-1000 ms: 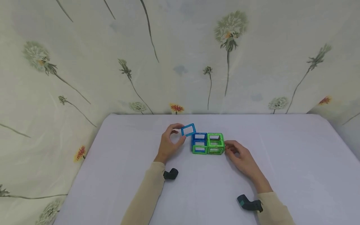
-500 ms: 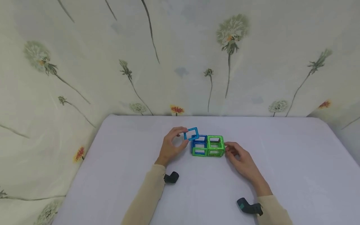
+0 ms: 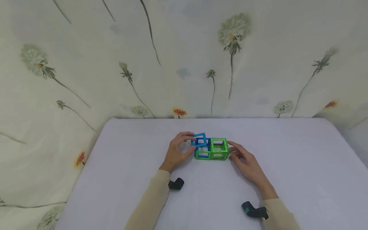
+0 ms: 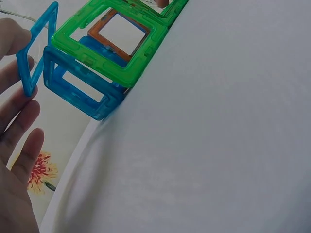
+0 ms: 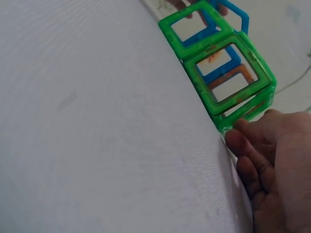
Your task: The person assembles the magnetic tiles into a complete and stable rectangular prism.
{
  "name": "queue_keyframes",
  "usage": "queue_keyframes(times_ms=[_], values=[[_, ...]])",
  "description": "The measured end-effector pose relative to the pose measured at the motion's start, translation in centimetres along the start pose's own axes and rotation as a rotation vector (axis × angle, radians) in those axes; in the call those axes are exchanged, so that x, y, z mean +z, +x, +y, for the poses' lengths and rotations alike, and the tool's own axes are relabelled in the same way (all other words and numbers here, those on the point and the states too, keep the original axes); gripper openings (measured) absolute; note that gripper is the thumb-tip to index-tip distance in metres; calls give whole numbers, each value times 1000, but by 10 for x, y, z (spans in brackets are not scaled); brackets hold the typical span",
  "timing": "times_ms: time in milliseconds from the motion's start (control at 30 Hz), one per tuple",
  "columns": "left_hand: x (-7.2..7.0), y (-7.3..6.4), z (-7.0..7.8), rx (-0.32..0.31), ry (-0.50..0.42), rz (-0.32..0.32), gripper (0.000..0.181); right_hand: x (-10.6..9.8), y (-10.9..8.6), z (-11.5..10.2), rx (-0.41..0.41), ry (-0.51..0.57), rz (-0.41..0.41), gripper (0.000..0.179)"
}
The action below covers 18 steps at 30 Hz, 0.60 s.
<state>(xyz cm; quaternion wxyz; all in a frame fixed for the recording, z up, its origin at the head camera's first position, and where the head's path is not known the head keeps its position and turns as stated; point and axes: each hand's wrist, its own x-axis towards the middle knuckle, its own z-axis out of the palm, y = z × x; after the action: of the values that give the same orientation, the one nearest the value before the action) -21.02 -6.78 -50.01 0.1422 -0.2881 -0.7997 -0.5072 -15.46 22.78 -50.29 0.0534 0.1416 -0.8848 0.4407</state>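
My left hand (image 3: 176, 152) pinches a light-blue square magnetic tile (image 4: 23, 73) between thumb and fingers. The tile is tilted over the open top of the left cube, with its lower edge close to the cube's blue rim in the left wrist view. Two joined cubes of magnetic tiles stand on the table. The left cube has blue tiles (image 4: 82, 73) and a green front; the right cube (image 3: 211, 149) is green, and an orange tile (image 4: 114, 48) shows inside the structure. My right hand (image 3: 245, 163) rests its fingertips against the green cube's right side.
A white cloth covers the table (image 3: 212, 198). Behind it hangs a pale curtain (image 3: 184, 92) with printed dandelions. A dark camera (image 3: 176, 184) sits at the left wrist and another camera (image 3: 254, 211) at the right wrist.
My left hand has carried the blue tile right and toward me, from beside the cubes to over the left cube. The right index finger has stretched along the green cube's side.
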Motion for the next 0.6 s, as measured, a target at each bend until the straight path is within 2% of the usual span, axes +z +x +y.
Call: queue_keyframes(times_ms=[267, 600], values=[[1, -2, 0, -6, -19, -27, 26, 1, -1, 0, 28, -20, 9, 50], [2, -2, 1, -3, 1, -51, 27, 2, -1, 1, 6, -10, 2, 49]])
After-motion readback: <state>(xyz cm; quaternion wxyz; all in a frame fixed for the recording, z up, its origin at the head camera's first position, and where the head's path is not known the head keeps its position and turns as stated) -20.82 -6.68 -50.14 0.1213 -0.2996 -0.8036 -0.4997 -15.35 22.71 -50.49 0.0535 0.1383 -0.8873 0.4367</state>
